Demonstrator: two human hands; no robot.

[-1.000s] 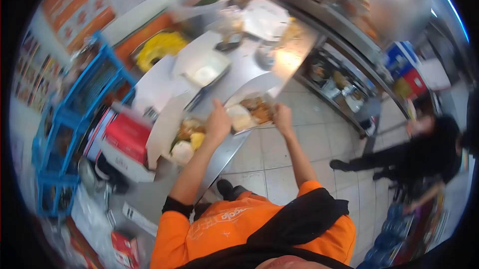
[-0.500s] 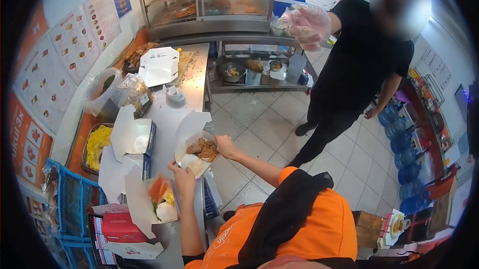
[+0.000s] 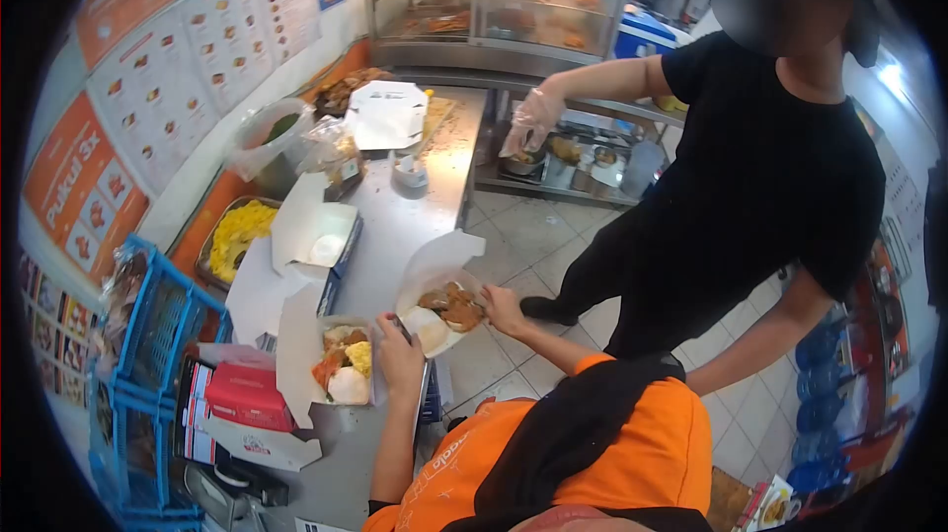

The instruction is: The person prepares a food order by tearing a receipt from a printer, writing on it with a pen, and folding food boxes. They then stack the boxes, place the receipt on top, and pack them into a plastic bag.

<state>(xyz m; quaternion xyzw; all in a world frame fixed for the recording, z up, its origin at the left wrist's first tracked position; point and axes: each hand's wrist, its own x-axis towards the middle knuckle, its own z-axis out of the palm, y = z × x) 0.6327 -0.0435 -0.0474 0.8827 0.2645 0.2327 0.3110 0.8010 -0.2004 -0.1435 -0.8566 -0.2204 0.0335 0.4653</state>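
**Together, the left hand (image 3: 401, 359) and right hand (image 3: 503, 311) hold an open meal box (image 3: 434, 266) at the counter's (image 3: 380, 206) edge**

The left hand is partly closed at the box's left side, with a small dark object (image 3: 400, 328) at its fingers, too small to identify. The right hand is mostly closed, its fingers pinching the opposite side. Between them, the box has its lid raised and contains a white mound (image 3: 430, 332) beside brown fried pieces (image 3: 454, 308).

Just left of the left hand, a second open box (image 3: 295, 344) sits on the counter, holding another white mound (image 3: 348, 386) with yellow, red and brown food. Farther up the counter are a third open box (image 3: 296, 219), a small white container (image 3: 409, 177) and a white carton (image 3: 385, 117). A red box (image 3: 247, 396) lies near the blue baskets (image 3: 163, 335), and a tray of yellow food (image 3: 237, 234) is by the wall.

Across the floor, a co-worker (image 3: 770, 177) in black extends a gloved hand (image 3: 534, 123) near a metal pan (image 3: 523, 166) on the lower shelf.
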